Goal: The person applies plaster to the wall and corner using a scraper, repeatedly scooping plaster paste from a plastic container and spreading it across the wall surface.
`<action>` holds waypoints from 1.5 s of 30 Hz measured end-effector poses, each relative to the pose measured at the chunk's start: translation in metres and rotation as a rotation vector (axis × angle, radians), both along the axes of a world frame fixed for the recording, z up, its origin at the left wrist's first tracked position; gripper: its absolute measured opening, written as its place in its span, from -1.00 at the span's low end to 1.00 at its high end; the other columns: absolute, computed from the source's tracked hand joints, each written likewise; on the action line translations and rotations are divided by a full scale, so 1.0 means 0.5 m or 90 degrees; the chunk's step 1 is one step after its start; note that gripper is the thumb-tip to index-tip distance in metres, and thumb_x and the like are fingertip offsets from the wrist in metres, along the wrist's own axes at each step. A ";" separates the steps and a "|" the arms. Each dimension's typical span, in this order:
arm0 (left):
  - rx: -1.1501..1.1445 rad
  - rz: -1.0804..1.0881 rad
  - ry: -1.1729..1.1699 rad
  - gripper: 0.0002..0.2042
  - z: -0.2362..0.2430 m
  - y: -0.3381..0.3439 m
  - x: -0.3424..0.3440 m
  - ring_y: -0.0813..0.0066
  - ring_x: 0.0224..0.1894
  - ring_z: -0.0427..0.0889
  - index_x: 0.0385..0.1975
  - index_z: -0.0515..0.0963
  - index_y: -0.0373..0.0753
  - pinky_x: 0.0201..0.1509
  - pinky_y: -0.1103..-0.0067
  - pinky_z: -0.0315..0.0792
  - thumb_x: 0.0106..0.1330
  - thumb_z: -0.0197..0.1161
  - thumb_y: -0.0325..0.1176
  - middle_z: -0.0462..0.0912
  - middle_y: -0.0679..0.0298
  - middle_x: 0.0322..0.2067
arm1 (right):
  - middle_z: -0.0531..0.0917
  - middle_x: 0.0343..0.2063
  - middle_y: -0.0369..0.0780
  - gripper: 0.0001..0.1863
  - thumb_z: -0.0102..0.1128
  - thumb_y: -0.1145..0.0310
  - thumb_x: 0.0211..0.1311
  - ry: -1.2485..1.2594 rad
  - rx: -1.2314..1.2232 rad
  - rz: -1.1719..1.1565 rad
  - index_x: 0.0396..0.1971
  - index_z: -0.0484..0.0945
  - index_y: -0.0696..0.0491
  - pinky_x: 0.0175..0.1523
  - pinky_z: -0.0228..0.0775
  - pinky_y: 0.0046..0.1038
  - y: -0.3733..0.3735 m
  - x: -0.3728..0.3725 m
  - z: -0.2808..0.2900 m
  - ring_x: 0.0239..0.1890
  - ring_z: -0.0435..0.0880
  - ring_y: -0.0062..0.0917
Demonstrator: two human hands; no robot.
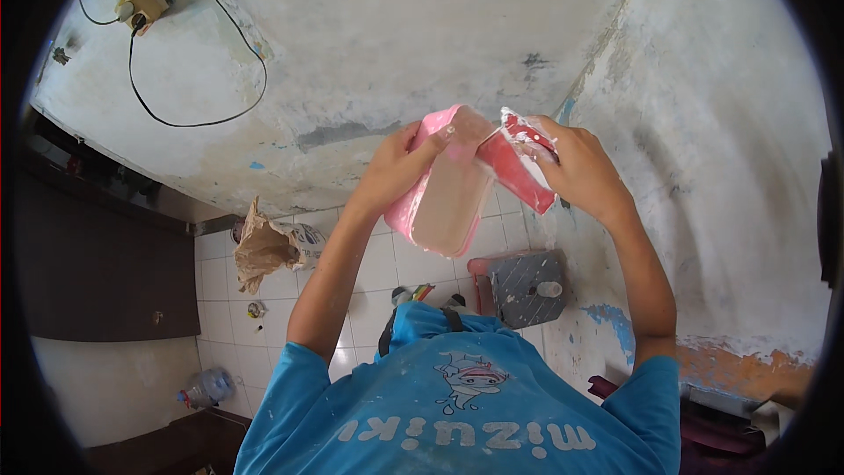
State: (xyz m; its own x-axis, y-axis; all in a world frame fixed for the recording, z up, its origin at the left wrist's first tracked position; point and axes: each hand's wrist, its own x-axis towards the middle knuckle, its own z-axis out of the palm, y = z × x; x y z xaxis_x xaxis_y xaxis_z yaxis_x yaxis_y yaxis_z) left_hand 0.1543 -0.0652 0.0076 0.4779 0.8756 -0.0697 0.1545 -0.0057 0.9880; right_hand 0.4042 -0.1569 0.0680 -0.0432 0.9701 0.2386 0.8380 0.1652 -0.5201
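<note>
My left hand (403, 167) is closed around the left side of a pink plastic tub (444, 207), held tilted with pale, creamy contents showing. In my right hand (576, 167) is a red flat scraper (514, 171) smeared with white paste, its left edge at or over the tub's upper right part; whether it touches cannot be told. My fingers are wrapped round the scraper's upper side.
A rough, patchy wall (457, 35) fronts me, with a socket adapter (141, 9) and cable at upper left. On the tiled floor (396, 264) are an opened paper sack (268, 251), a grey step stool (527, 290) and a water jug (207, 387). A dark cabinet (105, 273) stands left.
</note>
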 end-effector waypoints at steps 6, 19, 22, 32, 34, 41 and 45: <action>0.028 -0.048 0.087 -0.40 0.004 0.015 0.029 0.41 -0.19 0.69 0.03 0.56 -0.41 -0.09 0.46 0.56 0.32 0.22 0.10 0.70 0.07 -0.19 | 0.67 -0.28 0.10 -0.67 0.16 0.38 0.28 0.026 -0.150 0.077 0.00 0.57 0.16 -0.10 0.45 -0.13 0.000 -0.010 -0.061 -0.20 0.64 0.05; -0.158 -0.042 0.027 -0.41 -0.139 0.091 0.061 0.46 -0.19 0.65 0.03 0.53 -0.49 -0.09 0.53 0.54 0.42 0.16 0.05 0.67 0.11 -0.18 | 0.71 -0.13 -0.25 -0.65 0.17 0.35 0.42 0.584 -0.335 0.063 0.05 0.56 0.30 -0.02 0.47 -0.58 -0.023 -0.003 -0.258 -0.14 0.62 -0.67; -0.198 -0.015 -0.038 -0.44 -0.162 0.093 0.055 0.49 -0.23 0.65 0.00 0.54 -0.48 -0.14 0.55 0.55 0.43 0.16 0.04 0.68 0.15 -0.21 | 0.67 -0.06 -0.25 -0.56 0.24 0.33 0.39 0.766 -0.366 -0.019 0.14 0.51 0.31 0.11 0.45 -0.59 -0.026 -0.014 -0.277 -0.03 0.62 -0.67; -0.350 0.028 -0.288 -0.46 -0.237 0.113 0.011 0.40 -0.09 0.67 0.15 0.47 -0.36 -0.06 0.48 0.59 0.50 0.02 0.04 0.64 0.13 -0.06 | 0.62 -0.09 -0.32 -0.53 0.29 0.41 0.32 1.211 0.026 -0.280 0.19 0.43 0.12 0.04 0.45 -0.55 -0.023 -0.058 -0.381 -0.08 0.61 -0.64; -0.365 0.025 -0.296 -0.46 -0.237 0.118 0.007 0.38 -0.05 0.66 0.18 0.44 -0.34 -0.02 0.46 0.59 0.51 0.00 0.05 0.63 0.13 -0.02 | 0.61 -0.12 -0.35 -0.57 0.28 0.41 0.32 1.259 0.054 -0.271 0.15 0.44 0.09 -0.01 0.46 -0.54 -0.009 -0.037 -0.393 -0.11 0.61 -0.66; -0.386 0.015 -0.283 -0.41 -0.236 0.133 0.014 0.33 0.06 0.62 0.26 0.37 -0.29 0.12 0.38 0.55 0.52 -0.09 0.11 0.57 0.13 0.08 | 0.56 -0.20 -0.42 -0.71 0.17 0.33 0.44 1.129 0.170 -0.399 0.09 0.45 -0.02 -0.14 0.42 -0.56 0.122 0.096 -0.473 -0.21 0.55 -0.72; -0.382 0.035 -0.246 -0.40 -0.234 0.130 0.011 0.32 0.08 0.60 0.27 0.36 -0.30 0.14 0.37 0.54 0.51 -0.11 0.12 0.56 0.13 0.10 | 0.50 -0.24 -0.40 -0.71 0.09 0.31 0.50 0.940 0.223 -0.501 0.11 0.41 0.08 -0.18 0.38 -0.65 0.262 0.189 -0.524 -0.24 0.49 -0.80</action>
State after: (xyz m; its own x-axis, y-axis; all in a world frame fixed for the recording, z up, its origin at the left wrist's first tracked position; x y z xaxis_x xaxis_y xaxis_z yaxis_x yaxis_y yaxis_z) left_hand 0.1598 -0.0001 -0.1095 0.5223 0.7625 -0.3819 -0.2226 0.5541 0.8021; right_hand 0.4986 -0.0260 -0.1939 0.8206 0.5436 -0.1761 -0.3560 0.2452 -0.9018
